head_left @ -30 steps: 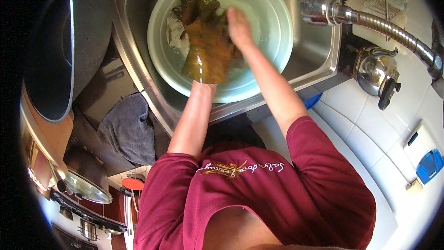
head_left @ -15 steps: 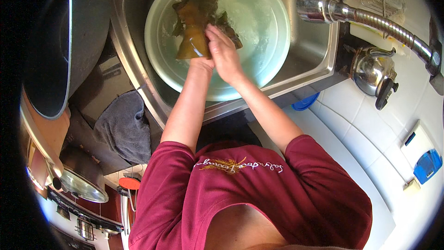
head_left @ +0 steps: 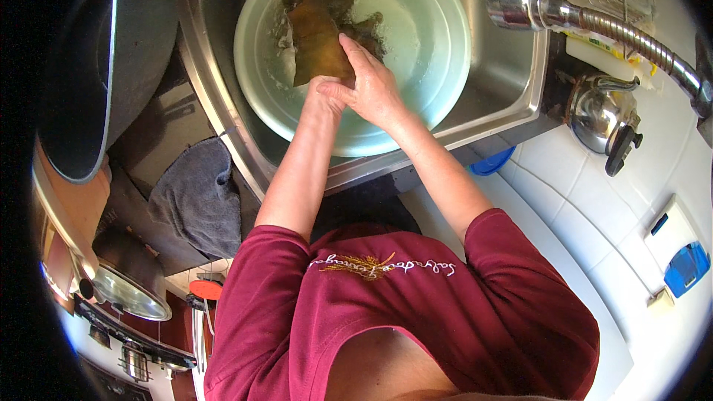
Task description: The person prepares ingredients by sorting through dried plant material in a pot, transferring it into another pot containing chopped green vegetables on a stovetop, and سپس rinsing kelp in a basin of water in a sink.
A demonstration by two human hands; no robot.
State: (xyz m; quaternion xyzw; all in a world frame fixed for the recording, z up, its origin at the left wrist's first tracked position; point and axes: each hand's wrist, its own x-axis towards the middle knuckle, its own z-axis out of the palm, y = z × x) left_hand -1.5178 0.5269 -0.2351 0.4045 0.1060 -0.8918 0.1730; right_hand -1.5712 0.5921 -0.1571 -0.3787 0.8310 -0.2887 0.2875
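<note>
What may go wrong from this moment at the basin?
The brown piece might tear or slip, since the right hand seems to touch its edge.
Water might splash over the basin's rim as the hands work inside it.
The left hand is mostly hidden by the piece, so its grip may be hard to judge.

- Broad, wet, olive-brown leathery sheet (head_left: 313, 41): near edge smooth, far edge dark and crumpled; lies left of centre within the basin.
- Dark brown, ruffled fold (head_left: 370, 30): just beside the sheet's right edge; I cannot tell whether joined.
- Pale green, round basin (head_left: 453, 44): upright, surrounding both.
</note>
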